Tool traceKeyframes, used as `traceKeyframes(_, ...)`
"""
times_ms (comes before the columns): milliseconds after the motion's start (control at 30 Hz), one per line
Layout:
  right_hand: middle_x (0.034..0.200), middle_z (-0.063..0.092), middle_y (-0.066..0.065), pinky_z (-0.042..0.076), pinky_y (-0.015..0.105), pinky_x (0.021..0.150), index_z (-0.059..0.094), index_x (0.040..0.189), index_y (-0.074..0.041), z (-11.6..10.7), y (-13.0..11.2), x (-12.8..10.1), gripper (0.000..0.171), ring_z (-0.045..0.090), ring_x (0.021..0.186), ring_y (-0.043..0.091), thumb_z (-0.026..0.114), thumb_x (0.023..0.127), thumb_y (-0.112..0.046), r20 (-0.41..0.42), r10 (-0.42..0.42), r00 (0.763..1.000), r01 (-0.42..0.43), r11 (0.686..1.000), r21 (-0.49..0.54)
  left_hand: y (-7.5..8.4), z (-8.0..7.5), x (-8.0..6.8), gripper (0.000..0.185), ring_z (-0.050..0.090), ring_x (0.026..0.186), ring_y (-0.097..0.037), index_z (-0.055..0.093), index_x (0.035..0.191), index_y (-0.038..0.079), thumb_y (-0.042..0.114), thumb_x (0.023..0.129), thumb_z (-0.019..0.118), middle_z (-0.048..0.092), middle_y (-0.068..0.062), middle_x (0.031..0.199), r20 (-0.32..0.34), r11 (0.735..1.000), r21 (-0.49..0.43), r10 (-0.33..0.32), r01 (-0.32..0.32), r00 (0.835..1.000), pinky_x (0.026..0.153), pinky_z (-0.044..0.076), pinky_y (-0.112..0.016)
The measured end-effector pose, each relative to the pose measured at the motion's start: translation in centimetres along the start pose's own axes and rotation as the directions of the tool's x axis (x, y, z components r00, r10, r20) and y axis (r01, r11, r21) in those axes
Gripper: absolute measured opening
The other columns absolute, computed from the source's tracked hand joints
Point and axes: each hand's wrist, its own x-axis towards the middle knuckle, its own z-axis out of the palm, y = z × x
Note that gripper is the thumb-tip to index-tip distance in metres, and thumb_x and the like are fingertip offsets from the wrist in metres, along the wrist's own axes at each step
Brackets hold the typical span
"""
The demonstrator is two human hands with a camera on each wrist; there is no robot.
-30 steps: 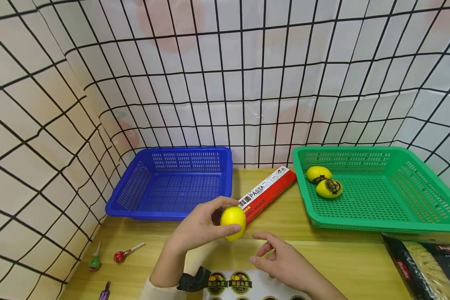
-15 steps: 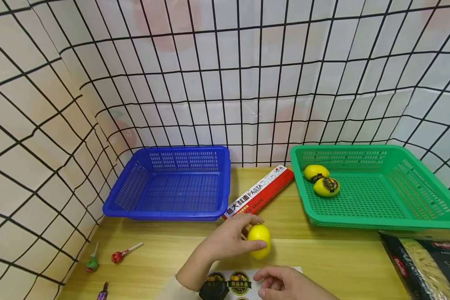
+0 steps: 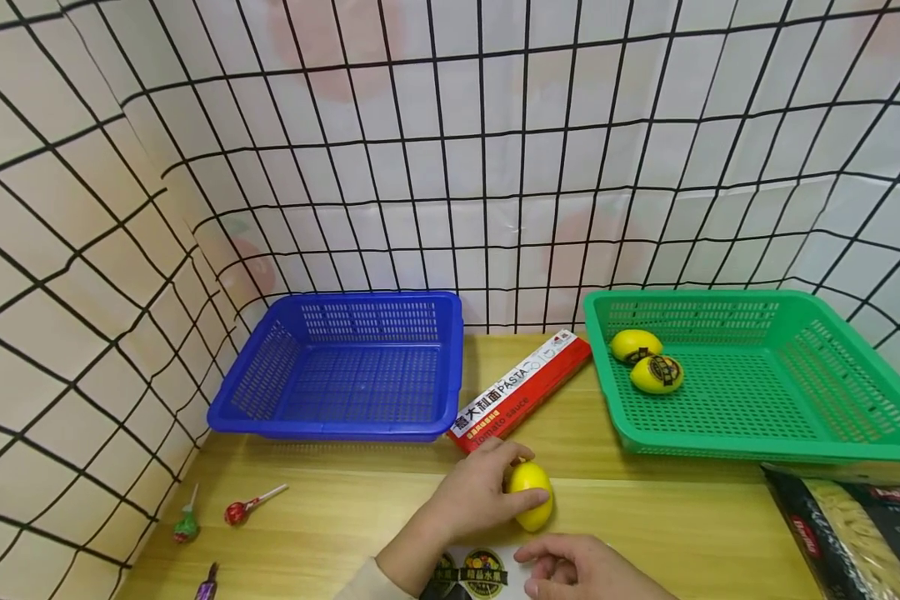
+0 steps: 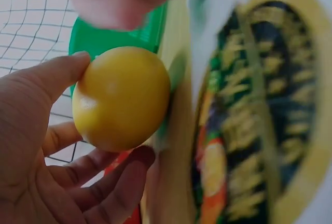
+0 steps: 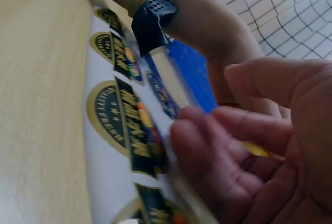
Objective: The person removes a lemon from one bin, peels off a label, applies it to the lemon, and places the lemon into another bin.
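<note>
My left hand holds a yellow lemon over the table, thumb on the near side and fingers behind. In the left wrist view, no sticker shows on the visible side of this lemon. Just to the right, my right hand hovers over a white sheet of round stickers. Its fingers are loosely bent, and I see nothing held in them. Both the hands and the frame's lower edge hide parts of the sheet.
Two lemons with dark stickers lie in the green basket at right. A blue basket stands at left. Between them lies a red pasta box. Lollipops lie at left, a black pasta bag at right.
My left hand has carried the lemon rightward and nearer, away from the pasta box, uncovering the box's near end. My right hand has moved down toward the sticker sheet.
</note>
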Motion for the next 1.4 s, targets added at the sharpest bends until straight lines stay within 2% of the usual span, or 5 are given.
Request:
traceKeyframes(300,0.085,0.066,-0.011,0.048,0.017,0.059,0.072,0.115,-0.004,1.1,-0.8,1.0,0.025,0.057,0.066,-0.003,0.069,0.097,-0.021,0.023,-0.214,0.977,0.215,0.972,-0.094,0.2,-0.1,0.0,0.047,0.058,0.087,-0.004,0.067,0.129,0.022,0.054,0.094,0.067,0.065,0.004,0.116,-0.016,0.999,0.046,-0.029,0.030,0.999,0.079,0.051,-0.023)
traceKeyframes(867,0.078,0.065,-0.014,0.047,0.018,0.055,0.071,0.114,-0.006,2.6,-1.1,2.4,0.026,0.055,0.061,-0.004,0.071,0.096,-0.024,0.020,-0.227,0.974,0.228,0.961,-0.157,0.2,-0.9,0.0,0.047,0.055,0.090,-0.003,0.066,0.130,0.021,0.051,0.095,0.068,0.065,0.003,0.121,0.023,0.999,0.038,-0.015,0.014,1.000,0.079,0.051,-0.022)
traceKeyframes(1133,0.075,0.064,-0.011,0.043,0.018,0.053,0.072,0.113,-0.008,2.9,-1.0,2.8,0.028,0.052,0.058,-0.001,0.074,0.094,-0.028,-0.060,-0.184,0.981,0.170,0.968,-0.183,-0.2,-3.1,-1.3,0.043,0.061,0.085,0.000,0.066,0.130,0.020,0.048,0.096,0.067,0.064,0.002,0.128,0.026,0.999,-0.027,0.024,-0.024,0.999,0.075,0.052,-0.017)
traceKeyframes(1267,0.073,0.063,-0.011,0.043,0.017,0.053,0.072,0.115,-0.009,3.0,-0.9,2.9,0.029,0.052,0.058,-0.001,0.075,0.093,-0.027,-0.064,-0.163,0.985,0.151,0.975,-0.165,-0.7,-4.5,-2.8,0.029,0.059,0.082,0.002,0.070,0.116,0.016,0.036,0.094,0.073,0.069,0.006,0.107,0.102,0.997,-0.050,0.067,-0.062,0.993,0.073,0.051,-0.015)
traceKeyframes(1400,0.071,0.061,-0.012,0.041,0.017,0.052,0.070,0.118,-0.010,2.9,-0.7,2.9,0.033,0.050,0.057,-0.002,0.077,0.091,-0.026,-0.069,-0.166,0.984,0.148,0.965,-0.215,-1.4,-5.4,-4.2,0.020,0.057,0.070,0.003,0.071,0.103,0.018,0.023,0.086,0.081,0.066,0.014,0.081,0.270,0.996,-0.085,0.024,-0.001,0.963,0.066,0.050,-0.016)
